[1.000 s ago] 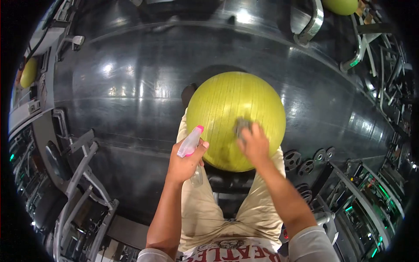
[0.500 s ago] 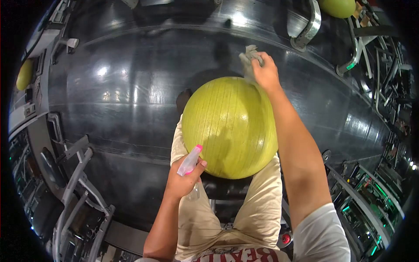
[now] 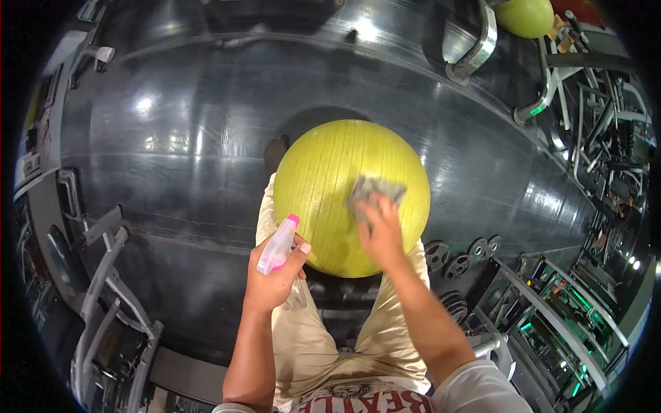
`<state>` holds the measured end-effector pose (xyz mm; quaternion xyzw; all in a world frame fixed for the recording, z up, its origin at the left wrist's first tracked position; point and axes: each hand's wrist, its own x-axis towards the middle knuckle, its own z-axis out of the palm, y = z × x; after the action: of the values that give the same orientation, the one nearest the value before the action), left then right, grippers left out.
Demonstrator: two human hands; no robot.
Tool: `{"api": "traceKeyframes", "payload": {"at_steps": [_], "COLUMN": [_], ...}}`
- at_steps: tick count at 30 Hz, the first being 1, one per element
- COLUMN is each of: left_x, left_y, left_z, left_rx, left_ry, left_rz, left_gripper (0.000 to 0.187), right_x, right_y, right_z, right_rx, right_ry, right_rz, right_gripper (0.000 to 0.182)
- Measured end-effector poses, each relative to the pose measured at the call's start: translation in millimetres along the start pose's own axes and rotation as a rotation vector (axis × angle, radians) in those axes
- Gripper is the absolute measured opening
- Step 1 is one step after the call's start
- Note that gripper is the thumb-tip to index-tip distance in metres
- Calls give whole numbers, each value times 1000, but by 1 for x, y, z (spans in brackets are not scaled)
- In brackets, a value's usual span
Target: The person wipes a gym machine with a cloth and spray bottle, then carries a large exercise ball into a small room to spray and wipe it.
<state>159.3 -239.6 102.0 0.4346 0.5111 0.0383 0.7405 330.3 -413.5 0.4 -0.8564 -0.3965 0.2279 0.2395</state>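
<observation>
A large yellow-green exercise ball (image 3: 323, 165) rests between my legs. My right hand (image 3: 380, 230) presses a crumpled grey cloth (image 3: 375, 193) against the ball's upper right side; hand and cloth are slightly blurred. In my left hand (image 3: 274, 275) is a clear spray bottle (image 3: 279, 246) with a pink nozzle tip, held at the ball's lower left edge. The fingers wrap round the bottle's neck, and its lower body shows partly below the hand.
Dark, shiny rubber flooring (image 3: 186, 172) surrounds me. Metal gym frames (image 3: 113, 289) stand on the left, with weight plates (image 3: 458, 267) and racks on the right. Another yellow-green ball (image 3: 525, 17) sits at the top right beside a curved metal post (image 3: 475, 55).
My right hand has brought the cloth from beyond the ball's far right edge back onto its surface, nearer to me. My left hand still holds the spray bottle. The view has shifted slightly.
</observation>
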Motion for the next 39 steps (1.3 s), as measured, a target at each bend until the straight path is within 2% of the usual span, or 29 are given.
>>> {"api": "traceKeyframes", "payload": {"at_steps": [4,6,8,9,11,12,13,14,15,16,19,21,24,26,28,30,34,36,38,39], "left_x": [-4,-6,-10,-16,-27,-30,-30,-30,-29,-29,-30,-35,-33,-28,-24,-28,-30,-31,-32,-34], "left_y": [13,14,16,18,18,15,14,14,16,18,27,37,32,26,25,23,18,17,17,16], "left_z": [15,22,33,39,45,47,49,51,52,53,50,51,52,55,56,59,65,71,79,81], "left_rx": [-4,19,27,14,-37,-14,7,30,57,134,287,238,200,211,213,206,238,273,264,261], "left_ry": [-46,-68,-95,-84,-76,-95,-118,-139,-156,-172,-196,-162,-160,-174,-207,-232,-247,-238,-230,-223], "left_rz": [29,46,36,25,-46,-57,-54,-49,-84,-39,55,-17,-43,6,28,19,-25,-55,-65,-74], "left_gripper": [23,24,24,24,26,26,26,26,24,24,24,22,22,22,22,22,24,25,27,28], "right_x": [-110,-144,-144,-130,-79,-38,16,57,105,143,208,215,156,118,70,11,-100,-148,-179,-184], "right_y": [-21,-26,-22,-22,-6,-2,4,19,34,57,123,154,127,95,90,72,33,18,11,10], "right_z": [27,34,26,14,-9,-33,-50,-66,-80,-83,-73,-45,-11,-21,-20,-24,0,21,31,36], "right_rx": [87,213,433,547,469,589,509,492,444,363,106,-45,-88,59,109,201,157,218,223,301], "right_ry": [-39,-285,-352,-388,-249,-248,106,143,207,234,12,-134,-156,-58,89,103,88,-2,-295,-387], "right_rz": [53,17,34,33,-33,191,-102,5,-37,-59,261,391,415,320,144,50,170,235,162,230], "right_gripper": [36,35,30,28,20,13,12,16,19,22,29,29,26,21,22,26,32,30,26,25]}}
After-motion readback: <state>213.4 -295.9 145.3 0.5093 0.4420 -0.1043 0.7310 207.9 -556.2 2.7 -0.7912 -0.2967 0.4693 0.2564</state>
